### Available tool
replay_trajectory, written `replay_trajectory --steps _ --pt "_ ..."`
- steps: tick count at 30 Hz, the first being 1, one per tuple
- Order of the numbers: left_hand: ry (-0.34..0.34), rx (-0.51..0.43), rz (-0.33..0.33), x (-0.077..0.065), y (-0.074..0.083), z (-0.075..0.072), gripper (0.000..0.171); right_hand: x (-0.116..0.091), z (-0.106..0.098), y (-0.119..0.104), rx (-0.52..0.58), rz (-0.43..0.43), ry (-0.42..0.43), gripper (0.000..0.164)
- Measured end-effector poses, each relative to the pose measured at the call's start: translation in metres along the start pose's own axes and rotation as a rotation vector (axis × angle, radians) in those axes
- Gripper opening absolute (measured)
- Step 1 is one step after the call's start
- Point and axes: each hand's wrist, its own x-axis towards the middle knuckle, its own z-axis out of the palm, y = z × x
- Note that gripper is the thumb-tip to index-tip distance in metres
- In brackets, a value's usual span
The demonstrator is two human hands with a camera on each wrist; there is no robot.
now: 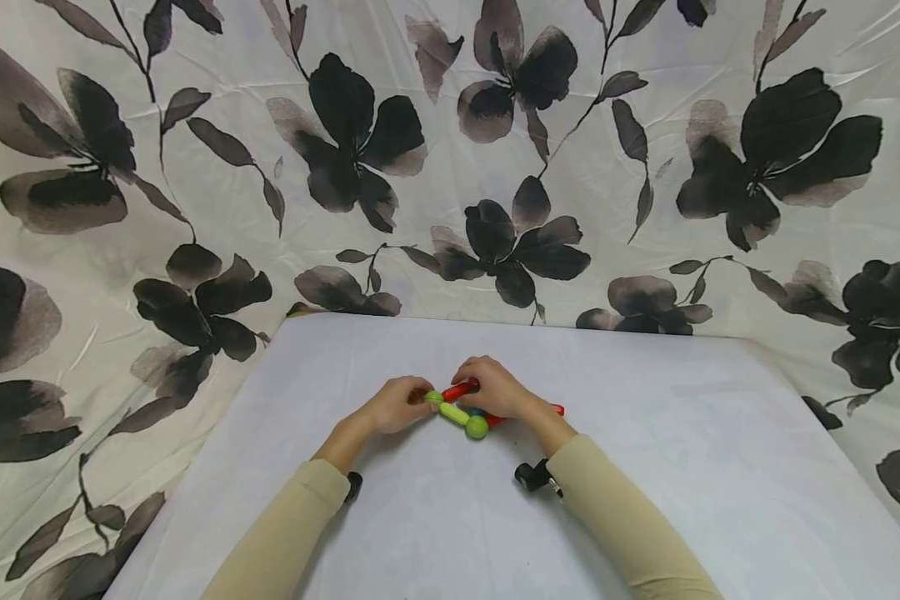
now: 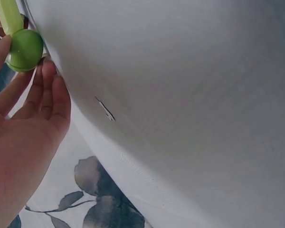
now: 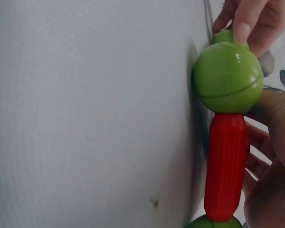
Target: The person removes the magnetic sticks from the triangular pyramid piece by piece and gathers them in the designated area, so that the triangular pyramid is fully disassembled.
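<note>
My left hand (image 1: 399, 406) pinches a green ball (image 1: 434, 398) between thumb and fingers; a yellow-green rod (image 1: 453, 414) runs from it to a second green ball (image 1: 477, 427). A short red rod (image 1: 457, 390) also meets the pinched ball, and my right hand (image 1: 497, 389) grips its far end. In the left wrist view, the pinched ball (image 2: 26, 50) has the yellow-green rod (image 2: 9, 16) on it. Close beside the right palm, the right wrist view shows the second ball (image 3: 228, 78) joined to another red rod (image 3: 225, 166). Something blue is mostly hidden under the right hand.
The pieces lie over a white-covered table (image 1: 420, 525). A floral cloth (image 1: 435, 167) hangs behind the table's far edge. Past the right wrist, a red rod end (image 1: 558, 409) sticks out. Both wrists wear small black cameras (image 1: 532, 477).
</note>
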Motion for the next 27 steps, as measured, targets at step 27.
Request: replay_trajectory --steps 27 --pt "0.006 0.0 -0.005 0.0004 -0.0001 0.0019 0.026 0.0073 0.01 -0.0036 0.004 0.038 0.002 0.018"
